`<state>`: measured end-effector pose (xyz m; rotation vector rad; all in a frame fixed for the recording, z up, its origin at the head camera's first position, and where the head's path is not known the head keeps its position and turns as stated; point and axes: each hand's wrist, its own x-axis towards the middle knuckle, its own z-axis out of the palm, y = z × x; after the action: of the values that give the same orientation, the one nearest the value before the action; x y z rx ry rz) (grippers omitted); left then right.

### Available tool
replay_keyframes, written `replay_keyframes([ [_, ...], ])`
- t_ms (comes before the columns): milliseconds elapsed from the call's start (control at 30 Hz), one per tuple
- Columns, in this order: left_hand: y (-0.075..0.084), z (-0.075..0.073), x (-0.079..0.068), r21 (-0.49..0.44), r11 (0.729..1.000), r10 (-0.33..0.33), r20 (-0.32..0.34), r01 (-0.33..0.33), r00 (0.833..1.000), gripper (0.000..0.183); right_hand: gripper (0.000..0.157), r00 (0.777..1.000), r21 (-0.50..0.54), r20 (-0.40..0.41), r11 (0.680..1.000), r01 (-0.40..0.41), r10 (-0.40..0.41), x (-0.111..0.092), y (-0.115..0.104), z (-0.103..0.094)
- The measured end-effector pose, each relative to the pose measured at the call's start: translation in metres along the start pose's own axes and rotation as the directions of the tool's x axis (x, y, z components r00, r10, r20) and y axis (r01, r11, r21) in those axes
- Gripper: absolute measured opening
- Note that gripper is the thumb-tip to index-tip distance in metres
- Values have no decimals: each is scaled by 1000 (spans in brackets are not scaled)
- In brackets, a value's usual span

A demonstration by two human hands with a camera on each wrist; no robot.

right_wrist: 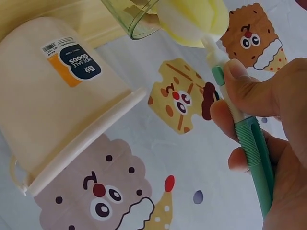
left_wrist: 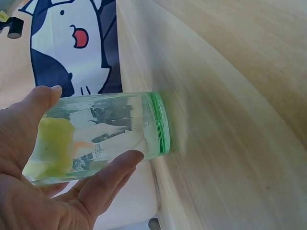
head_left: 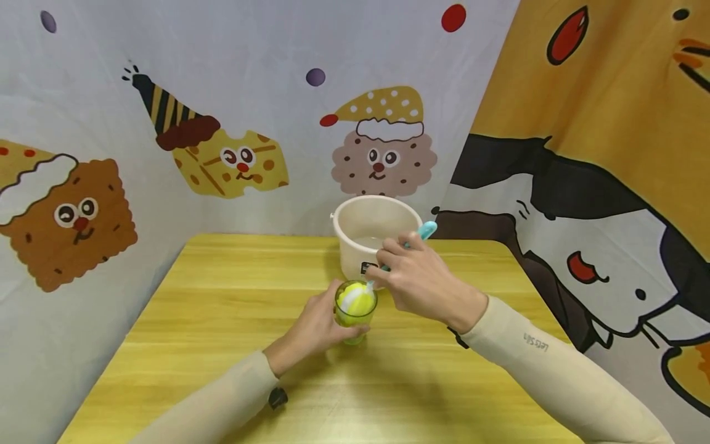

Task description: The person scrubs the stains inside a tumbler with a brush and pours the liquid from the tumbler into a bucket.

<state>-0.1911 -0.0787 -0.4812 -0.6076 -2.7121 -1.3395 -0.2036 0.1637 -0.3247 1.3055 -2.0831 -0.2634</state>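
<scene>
Just in front of the plastic bucket point(head_left: 353, 259) | left hand point(head_left: 313, 324) curling its fingers round the drinking glass point(left_wrist: 129, 124), likely steadying it | right hand point(head_left: 421, 280) gripping the sponge brush point(right_wrist: 247, 140), seemingly for reaching the glass's mouth

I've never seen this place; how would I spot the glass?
Find the wooden table, then the cream bucket near its far edge. Just on the bucket's near side, the left hand holds the glass. Unlike the opaque bucket, it is see-through, with a yellow-and-white sponge at its mouth.
</scene>
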Motion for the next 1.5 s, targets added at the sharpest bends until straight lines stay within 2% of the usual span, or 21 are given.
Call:
replay_keyframes([
  [333,0,1,-1,-11,1000,18,7,-18,1000,82,38,999,-30,-33,1000,9,-10,-1,-2,1],
  [633,0,1,0,-12,1000,-12,-1,12,1000,83,38,998,-54,-57,999,-3,0,-2,-4,6],
  [1233,-2,3,1,7,1000,26,-32,-26,999,83,31,999,-142,-28,990,21,-25,8,-9,0],
  [1500,-2,4,0,9,1000,23,-21,-23,1000,81,30,1000,-187,-5,982,29,-31,11,-10,-1],
])
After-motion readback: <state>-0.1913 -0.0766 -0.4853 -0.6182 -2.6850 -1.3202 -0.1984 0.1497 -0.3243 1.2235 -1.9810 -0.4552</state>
